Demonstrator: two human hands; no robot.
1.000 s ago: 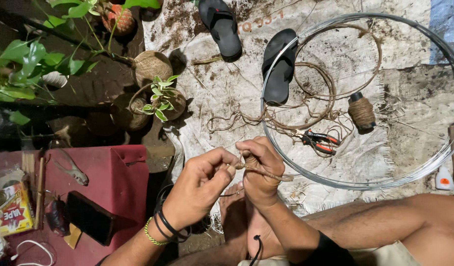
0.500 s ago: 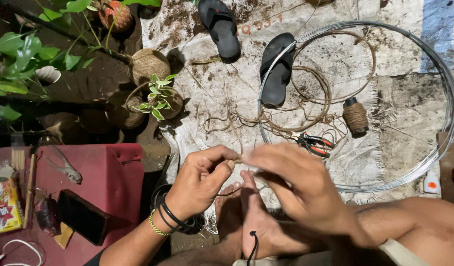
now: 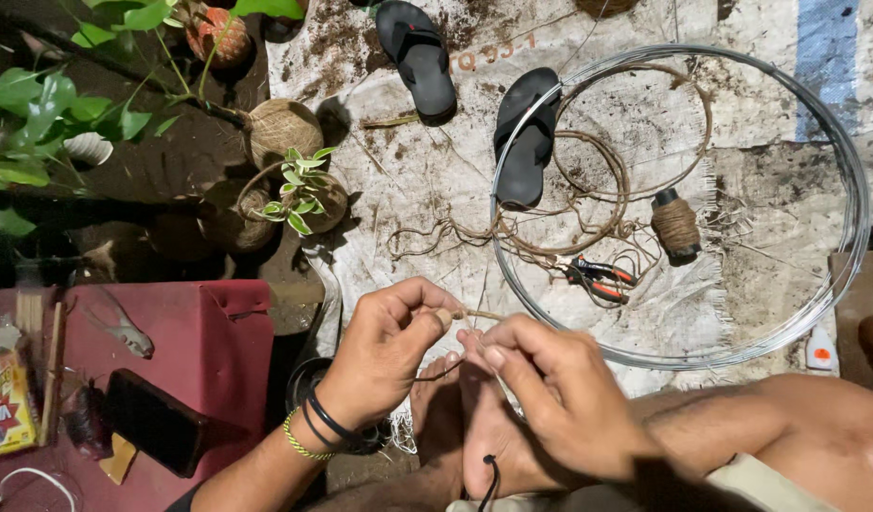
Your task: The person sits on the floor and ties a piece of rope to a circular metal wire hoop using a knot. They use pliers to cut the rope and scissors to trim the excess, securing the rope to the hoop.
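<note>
Two hands meet over the person's bare feet: the left hand [image 3: 389, 346] pinches the end of a thin brown twine [image 3: 474, 314], the right hand [image 3: 550, 398] has its fingers closed on the strand just beside. It looks light, limp and rough, best gripped near the end. Since half a second ago, the right hand has drawn back toward the body; the pliers [image 3: 596, 278] lie unmoved inside the wire hoop [image 3: 849, 171].

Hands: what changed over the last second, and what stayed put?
The right hand slid down and to the right, away from the left hand, which still pinches the twine at its fingertips. The wire hoop, pliers, twine spool and sandals did not move.
</note>
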